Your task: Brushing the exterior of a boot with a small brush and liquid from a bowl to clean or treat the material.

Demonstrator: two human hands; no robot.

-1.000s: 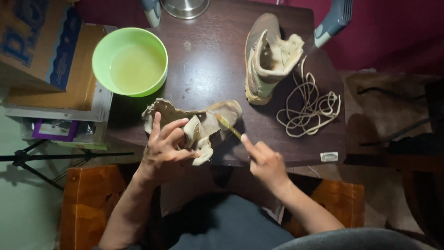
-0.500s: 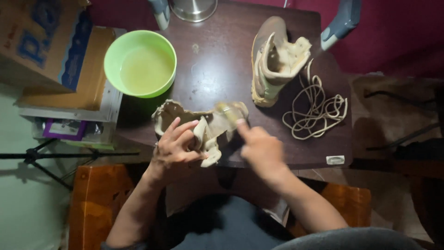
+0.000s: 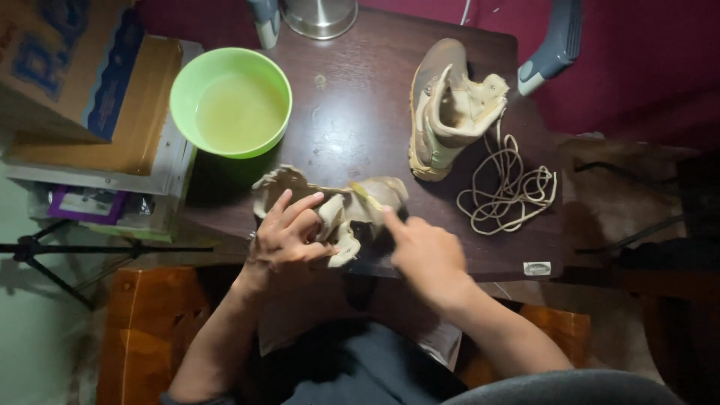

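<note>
A tan boot (image 3: 379, 193) lies on its side at the near edge of the dark wooden table (image 3: 352, 97). My left hand (image 3: 289, 232) grips its upper, with the fingers spread over the tan fabric. My right hand (image 3: 424, 251) is blurred with motion. It holds a thin yellowish brush (image 3: 366, 196) against the boot's toe end, index finger pointing along it. A second tan boot (image 3: 450, 112) stands upright at the back right, unlaced. Beside that boot lies a loose coil of beige laces (image 3: 510, 187).
A green bowl (image 3: 176, 97) of cloudy liquid stands at the table's left. Beyond the left edge are a cardboard box (image 3: 67, 60) on stacked items and a tripod (image 3: 45, 255). A metal base (image 3: 319, 15) sits at the back. Wooden furniture (image 3: 150, 322) stands beside my legs.
My right hand has moved left and closer along the boot's toe end with the brush. The left hand has kept its grip, and the view has shifted slightly.
</note>
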